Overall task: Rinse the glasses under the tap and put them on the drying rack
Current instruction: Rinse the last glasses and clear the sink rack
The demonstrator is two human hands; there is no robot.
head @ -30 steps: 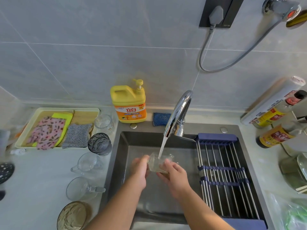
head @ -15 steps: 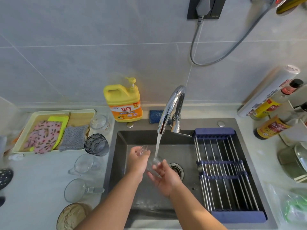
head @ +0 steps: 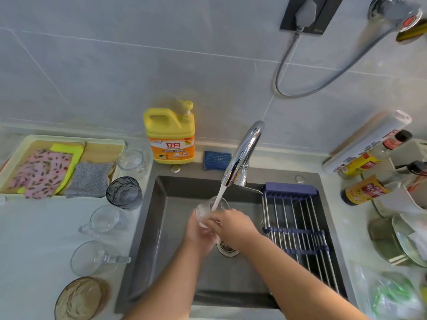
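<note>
Detergent bottle [head: 169, 139]: coloured yellow, with an orange label on which red characters are printed on white.
Sponge [head: 217, 160]: coloured blue and finely striped.
Sink [head: 161, 227]: finished in dark grey.
Drying rack [head: 290, 189]: formed of silver rods, capped and banded in navy blue.
Tap [head: 245, 148]: finished in shiny chrome.
Held glass [head: 208, 211]: left clear and colourless.
Tumbler [head: 123, 192]: tinted smoky grey, with a rippled relief.
Bowl [head: 78, 299]: tinted amber-brown.
Tray [head: 69, 137]: rimmed in cream, lined in a light wood tone.
Pink cloth [head: 39, 172]: printed with small dark leaves.
Yellow cloth [head: 69, 151]: left plain, tinged with green.
Grey cloth [head: 90, 179]: dotted in a darker shade.
Wall tiles [head: 115, 65]: coloured light grey, divided by white lines.
Surface [head: 34, 239]: coloured pale grey.
Socket [head: 321, 17]: coloured black.
</note>
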